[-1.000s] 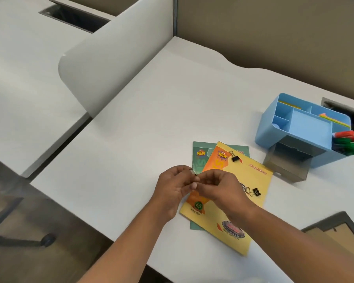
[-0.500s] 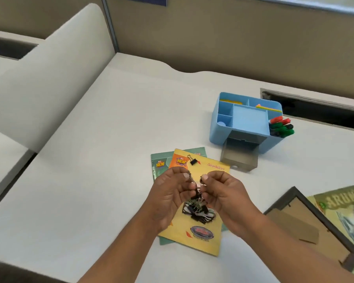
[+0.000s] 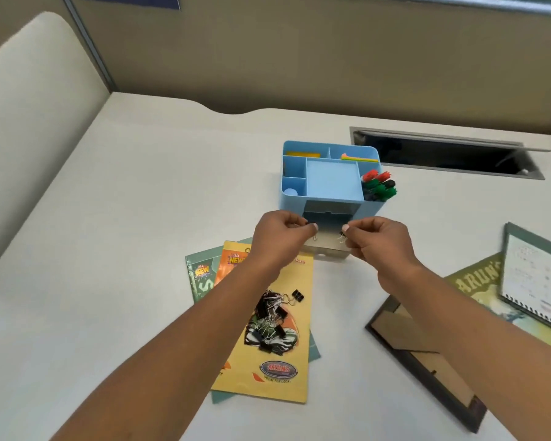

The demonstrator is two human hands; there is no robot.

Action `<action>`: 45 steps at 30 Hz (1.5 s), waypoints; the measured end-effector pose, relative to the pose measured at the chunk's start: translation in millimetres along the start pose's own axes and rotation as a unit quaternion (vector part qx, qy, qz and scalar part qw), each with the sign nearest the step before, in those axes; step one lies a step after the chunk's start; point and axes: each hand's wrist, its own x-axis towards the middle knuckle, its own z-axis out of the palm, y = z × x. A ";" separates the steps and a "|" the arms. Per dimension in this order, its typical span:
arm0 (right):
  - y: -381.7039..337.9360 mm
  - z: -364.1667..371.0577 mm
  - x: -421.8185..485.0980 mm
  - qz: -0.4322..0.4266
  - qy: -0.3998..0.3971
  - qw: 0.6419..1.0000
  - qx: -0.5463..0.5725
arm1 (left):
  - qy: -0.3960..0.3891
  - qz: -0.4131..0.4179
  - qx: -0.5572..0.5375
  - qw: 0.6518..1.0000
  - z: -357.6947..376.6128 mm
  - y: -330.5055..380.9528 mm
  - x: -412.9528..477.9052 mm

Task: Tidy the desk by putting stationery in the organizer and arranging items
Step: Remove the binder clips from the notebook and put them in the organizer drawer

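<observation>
Lower centre, the yellow booklet (image 3: pixel 269 361) says "ALL NEW" and "VOCAL FOR LOCAL", with a pile of binder clips (image 3: pixel 271 323) on it. Above that, my left hand (image 3: pixel 283 238) pinches a black clip (image 3: pixel 311 225) and my right hand (image 3: pixel 379 245) pinches a second clip (image 3: pixel 343 234), both at the open drawer (image 3: pixel 328 246) of the blue organizer (image 3: pixel 331 179), mid-frame.

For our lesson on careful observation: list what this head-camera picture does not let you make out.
Head view throughout.
Inside the drawer: partly blocked by left hand and right hand.
Pinched clips: tiny, covered by fingers.
Print on calendar: blurred, cut by right edge.
Cover of green booklet: overlapped by yellow booklet.
</observation>
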 end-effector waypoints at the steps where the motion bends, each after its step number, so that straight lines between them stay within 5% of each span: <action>1: 0.4 0.1 3.8 0.006 0.003 1.000 0.005 | 0.002 0.001 0.015 1.000 4.5 0.3 4.4; 8: 8.2 -2.6 10.5 0.028 -0.001 0.998 0.055 | 0.010 -0.007 0.028 1.000 6.8 -9.8 4.7; 15: 23.3 -7.2 -8.3 -0.004 0.000 1.000 -0.009 | 0.068 -0.007 0.021 0.997 -35.9 -44.7 -35.9; 23: 63.5 7.2 -56.9 -0.043 -0.108 0.986 -0.116 | 0.111 -0.025 0.130 0.985 -72.1 -102.4 -102.7; 34: 81.1 29.5 -62.1 -0.218 -0.176 0.893 -0.353 | 0.074 0.035 0.243 0.967 -54.1 -115.0 -135.3; 41: 76.4 39.4 -53.7 -0.264 -0.204 0.816 -0.471 | 0.124 0.050 0.301 0.944 -65.7 -98.6 -106.5; 45: 76.2 38.5 -60.5 -0.263 -0.202 0.808 -0.487 | 0.069 0.054 0.403 0.911 -71.7 -91.0 -84.5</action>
